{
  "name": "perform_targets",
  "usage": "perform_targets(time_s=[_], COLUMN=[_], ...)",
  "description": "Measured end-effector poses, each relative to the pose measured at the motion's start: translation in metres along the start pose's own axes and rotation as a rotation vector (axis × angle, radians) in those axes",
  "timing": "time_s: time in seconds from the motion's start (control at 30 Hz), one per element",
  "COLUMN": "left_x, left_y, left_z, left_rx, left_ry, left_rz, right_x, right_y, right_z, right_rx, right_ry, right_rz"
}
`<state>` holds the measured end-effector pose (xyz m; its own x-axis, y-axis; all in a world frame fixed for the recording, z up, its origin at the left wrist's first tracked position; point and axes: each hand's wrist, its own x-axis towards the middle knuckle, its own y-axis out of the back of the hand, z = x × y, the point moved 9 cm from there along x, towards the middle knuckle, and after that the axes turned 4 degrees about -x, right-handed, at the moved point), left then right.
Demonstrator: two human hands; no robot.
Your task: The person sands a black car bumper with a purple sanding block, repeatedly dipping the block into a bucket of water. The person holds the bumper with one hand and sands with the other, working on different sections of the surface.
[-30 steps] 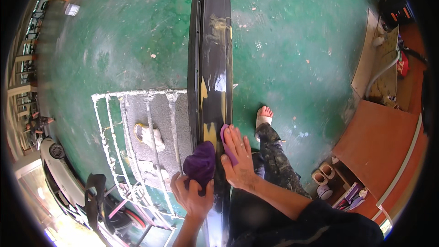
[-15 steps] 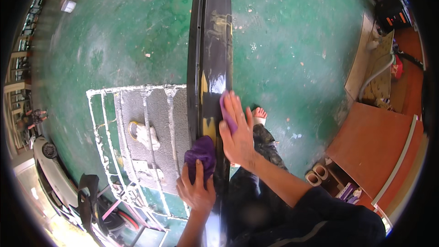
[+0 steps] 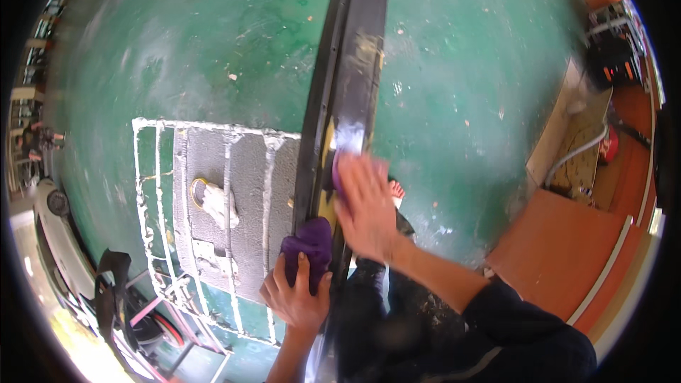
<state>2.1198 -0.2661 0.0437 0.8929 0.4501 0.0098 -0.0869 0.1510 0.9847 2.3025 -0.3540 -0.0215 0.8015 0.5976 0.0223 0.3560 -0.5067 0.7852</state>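
A long dark panel (image 3: 358,78) with yellowish patches runs from the top of the view down between my arms. My left hand (image 3: 296,301) is closed on a bunched purple cloth (image 3: 309,240), its fingers bent over it at the panel's left side. Higher up, my right hand (image 3: 367,206) presses a purple pad (image 3: 338,174) onto the panel's face. Its fingers are nearly straight and smeared by motion. Most of the pad is hidden beneath the palm and fingers.
Left of the panel stands a white-crusted metal rack (image 3: 206,125) over a grey mat (image 3: 248,170), where a whitish bundle (image 3: 218,203) lies. My foot (image 3: 396,189) shows right of the panel. Reddish-brown boards (image 3: 553,255) stand at right. Far left are a car (image 3: 60,223) and another person (image 3: 41,143).
My right hand has slid left across the panel's face with the pad. The left hand keeps its hold on the cloth. The whole view has turned a little, so the panel leans right.
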Motion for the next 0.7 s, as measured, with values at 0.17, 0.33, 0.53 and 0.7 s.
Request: perform_targets(time_s=[0.17, 0.33, 0.53, 0.7], left_x=[0.008, 0.002, -0.001, 0.001], left_y=[0.003, 0.001, 0.002, 0.001], left_z=[0.005, 0.005, -0.001, -0.001], left_rx=[0.030, 0.081, 0.055, 0.030], left_ry=[0.094, 0.140, 0.174, 0.234], left_rz=[0.064, 0.142, 0.130, 0.145], right_x=[-0.022, 0.109, 0.092, 0.117], right_y=[0.012, 0.056, 0.038, 0.045], right_z=[-0.017, 0.002, -0.038, -0.023], right_rx=[-0.022, -0.340, -0.045, -0.072], right_ry=[0.437, 0.692, 1.020, 0.980], right_rz=[-0.112, 0.001, -0.473, -0.359])
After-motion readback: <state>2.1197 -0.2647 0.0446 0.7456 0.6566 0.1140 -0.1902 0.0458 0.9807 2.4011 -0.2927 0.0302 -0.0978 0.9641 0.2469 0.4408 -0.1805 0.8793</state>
